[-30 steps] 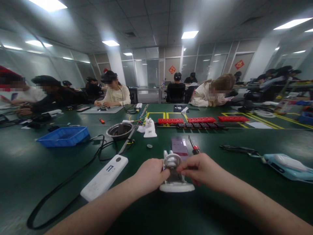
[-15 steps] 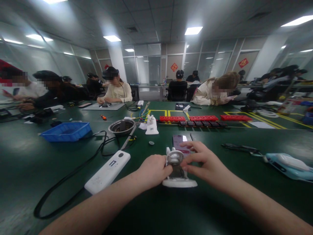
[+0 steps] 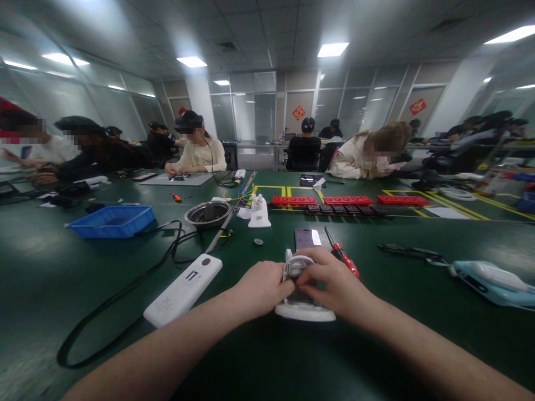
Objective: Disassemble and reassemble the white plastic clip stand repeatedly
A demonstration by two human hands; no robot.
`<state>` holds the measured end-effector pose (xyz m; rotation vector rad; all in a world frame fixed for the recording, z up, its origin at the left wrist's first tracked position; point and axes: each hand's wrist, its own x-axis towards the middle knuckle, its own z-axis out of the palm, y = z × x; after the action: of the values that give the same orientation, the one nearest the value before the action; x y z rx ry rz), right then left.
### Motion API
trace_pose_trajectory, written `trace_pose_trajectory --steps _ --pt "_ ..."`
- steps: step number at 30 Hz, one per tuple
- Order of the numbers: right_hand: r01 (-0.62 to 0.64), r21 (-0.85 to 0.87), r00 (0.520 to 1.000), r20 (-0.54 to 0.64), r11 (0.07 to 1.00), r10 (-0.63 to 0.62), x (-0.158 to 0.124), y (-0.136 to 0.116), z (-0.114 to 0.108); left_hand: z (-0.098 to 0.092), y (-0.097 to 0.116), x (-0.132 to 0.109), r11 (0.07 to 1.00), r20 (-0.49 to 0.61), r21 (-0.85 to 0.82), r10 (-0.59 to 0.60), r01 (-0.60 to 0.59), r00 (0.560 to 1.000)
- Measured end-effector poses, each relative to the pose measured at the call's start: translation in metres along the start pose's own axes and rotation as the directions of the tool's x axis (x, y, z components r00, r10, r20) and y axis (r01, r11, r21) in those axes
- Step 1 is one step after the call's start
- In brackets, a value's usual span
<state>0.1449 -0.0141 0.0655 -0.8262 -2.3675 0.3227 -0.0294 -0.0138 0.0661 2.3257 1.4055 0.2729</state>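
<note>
My left hand is closed around the left side of a white plastic housing, which has a round ring at its top and a wide flat base. With fingers bent together, my right hand reaches into the opening below the ring. Whatever lies between those fingertips is hidden. Just beyond the housing is a phone with a lit screen, partly covered by my right hand. A red-handled screwdriver lies beside that hand. A small grey round part rests on the table farther forward.
A similar white plastic part stands ahead, near a metal bowl. To the left are a white power bank, black cables and a blue tray. Red strips lie ahead; a light-blue device sits right. Several people sit around.
My right hand has moved left and its fingers have come together inside the housing, uncovering the red screwdriver handle. My left hand keeps its grip.
</note>
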Motion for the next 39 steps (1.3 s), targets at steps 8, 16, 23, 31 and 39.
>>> trace_pose_trajectory --steps 8,16,23,31,39 --pt "0.009 -0.099 0.998 -0.065 0.995 -0.015 -0.004 -0.001 -0.001 0.001 0.0 -0.001 0.998 -0.029 -0.067 -0.001 -0.001 1.0" --pt "-0.235 0.181 0.971 -0.004 0.955 0.24 -0.002 0.012 0.005 0.026 -0.01 0.013 0.69 0.24 -0.675 -0.128 0.261 0.962" --pt "-0.501 0.554 0.859 0.228 0.665 0.458 -0.001 0.014 0.01 0.034 -0.008 0.015 0.502 0.224 -0.824 -0.138 0.263 0.965" --pt "-0.557 0.422 0.775 -0.047 0.715 0.631 0.001 0.039 -0.025 0.038 -0.017 0.017 0.486 0.244 -0.83 -0.126 0.275 0.961" --pt "-0.876 0.064 0.464 -0.154 0.477 0.872 -0.013 0.108 -0.023 0.029 -0.008 0.013 0.522 0.265 -0.782 -0.215 0.34 0.94"
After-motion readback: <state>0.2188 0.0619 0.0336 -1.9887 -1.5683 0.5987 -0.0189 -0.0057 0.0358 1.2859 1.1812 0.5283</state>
